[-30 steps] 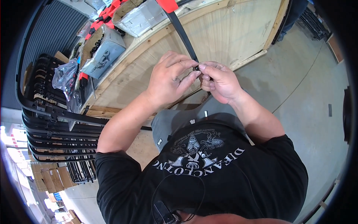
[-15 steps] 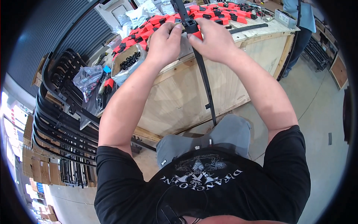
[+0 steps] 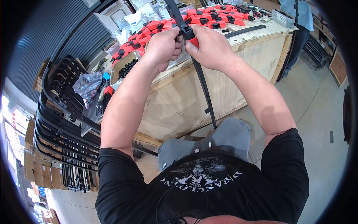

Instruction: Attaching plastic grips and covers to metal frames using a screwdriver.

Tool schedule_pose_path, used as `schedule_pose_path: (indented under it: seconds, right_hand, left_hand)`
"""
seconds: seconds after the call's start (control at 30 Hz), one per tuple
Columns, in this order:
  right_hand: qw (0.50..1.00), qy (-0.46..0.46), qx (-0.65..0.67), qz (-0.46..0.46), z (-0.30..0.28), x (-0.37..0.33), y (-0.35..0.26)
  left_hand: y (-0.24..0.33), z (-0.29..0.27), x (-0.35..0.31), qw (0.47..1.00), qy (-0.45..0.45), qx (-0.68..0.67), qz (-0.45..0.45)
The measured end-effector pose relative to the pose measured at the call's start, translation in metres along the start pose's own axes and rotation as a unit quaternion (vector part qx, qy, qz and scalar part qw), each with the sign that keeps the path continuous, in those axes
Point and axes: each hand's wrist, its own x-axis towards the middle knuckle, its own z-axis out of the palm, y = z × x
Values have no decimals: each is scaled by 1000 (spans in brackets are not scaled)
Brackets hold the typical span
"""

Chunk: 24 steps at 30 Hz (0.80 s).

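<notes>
A long black bar (image 3: 202,85) runs upright in front of me, from the top of the view down past the workbench edge. Around its upper part sits a red-and-black plastic fitting (image 3: 192,40). My right hand (image 3: 212,48) grips this fitting from the right, thumb across its red side and fingers behind. On the opposite side, my left hand (image 3: 163,47) is closed, its thumb and forefinger pinched against the fitting's black part. Whatever lies in that pinch is hidden by the fingers.
Many red-and-black fittings (image 3: 152,26) cover the workbench (image 3: 179,106). An open box (image 3: 121,67) holds small black parts near its left end. Bent black frames (image 3: 52,123) stand stacked at left. Another person (image 3: 298,22) stands at far right beside a grey tray (image 3: 282,18).
My left hand has turned, and its fingers are now curled closer against the fitting. Bar, fitting and right hand have shifted slightly left in the view.
</notes>
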Motion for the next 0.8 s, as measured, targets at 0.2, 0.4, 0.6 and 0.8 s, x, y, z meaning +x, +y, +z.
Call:
schedule_pose_path:
  seconds: [0.2,0.4,0.6,0.8]
  right_hand:
    - [1000,18,-7,-20,2,0,3]
    - [1000,5,8,-12,3,0,4]
    - [999,12,37,-10,6,-1,6]
    - [999,3,33,-3,4,1,5]
  left_hand:
    - [0,2,-4,960,77,209,170]
    - [-14,4,-10,903,129,268,310]
    - [-24,-3,-7,887,83,127,437]
    - [-17,3,6,966,148,126,172]
